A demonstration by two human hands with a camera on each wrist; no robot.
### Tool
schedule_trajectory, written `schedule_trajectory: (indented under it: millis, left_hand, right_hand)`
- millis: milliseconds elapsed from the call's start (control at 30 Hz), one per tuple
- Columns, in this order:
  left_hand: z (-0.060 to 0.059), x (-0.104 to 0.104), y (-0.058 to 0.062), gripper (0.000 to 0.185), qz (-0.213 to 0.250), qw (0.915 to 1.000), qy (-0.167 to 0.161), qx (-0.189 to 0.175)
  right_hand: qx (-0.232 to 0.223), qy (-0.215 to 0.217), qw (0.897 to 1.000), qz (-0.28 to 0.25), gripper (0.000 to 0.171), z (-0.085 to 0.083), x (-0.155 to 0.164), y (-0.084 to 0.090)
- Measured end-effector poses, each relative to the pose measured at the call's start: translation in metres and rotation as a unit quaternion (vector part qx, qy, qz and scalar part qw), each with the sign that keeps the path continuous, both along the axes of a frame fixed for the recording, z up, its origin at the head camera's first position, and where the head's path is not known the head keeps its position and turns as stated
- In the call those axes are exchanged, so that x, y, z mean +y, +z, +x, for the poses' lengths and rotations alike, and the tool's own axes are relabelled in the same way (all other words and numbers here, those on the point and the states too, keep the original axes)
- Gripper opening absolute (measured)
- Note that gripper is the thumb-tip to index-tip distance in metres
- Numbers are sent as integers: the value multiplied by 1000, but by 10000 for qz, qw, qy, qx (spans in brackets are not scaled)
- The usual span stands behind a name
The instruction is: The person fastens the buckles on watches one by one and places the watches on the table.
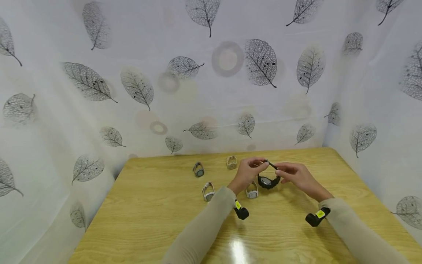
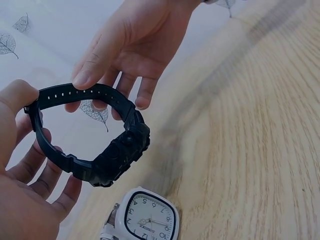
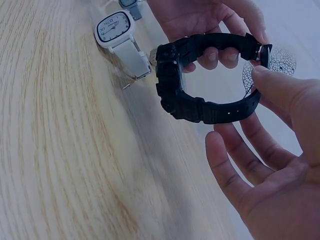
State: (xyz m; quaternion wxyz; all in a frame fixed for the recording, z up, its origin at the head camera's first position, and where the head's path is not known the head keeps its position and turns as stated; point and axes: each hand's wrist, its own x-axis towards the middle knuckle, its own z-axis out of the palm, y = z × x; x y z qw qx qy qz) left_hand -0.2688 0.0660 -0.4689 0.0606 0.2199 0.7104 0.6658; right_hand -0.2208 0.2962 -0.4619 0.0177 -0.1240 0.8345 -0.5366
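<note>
**Black watch held between both hands, strap looped**

Black watch (image 1: 268, 180) sits centre of the head frame, lifted just above the table (image 1: 158, 216), between the two hands. Left hand (image 1: 246, 172) pinches the strap at the buckle end, thumb on top, fingers curled under. Right hand (image 1: 295, 174) has a fingertip pressed on the strap's top, other fingers loosely spread below – touching, not clamping. Strap forms a closed loop in both wrist views; can't tell whether the buckle is actually pinned. My read: fastening is mostly done, tucking or checking the tail end is left. White square watch (image 2: 146, 216) lies on the table just below the black one. Three more watches lie further left, apart from the hands.
</note>
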Motion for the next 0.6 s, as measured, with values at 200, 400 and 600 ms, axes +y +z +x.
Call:
schedule_trajectory:
  millis: [200,400,600]
  left_hand:
    - [-2,-1,3,22,-83,9999,101,-67]
    - [-2,-2,2,24,-110,9998,44,-153]
    - [-3,-1,3,25,-103,9996,100,-243]
  right_hand:
    - [113,-113,9999,57,49,1,-4,2]
    - [87,-107,9999,6,48,-1,-5,-1]
    - [88,-144,9998,80,48,-3,-6,0]
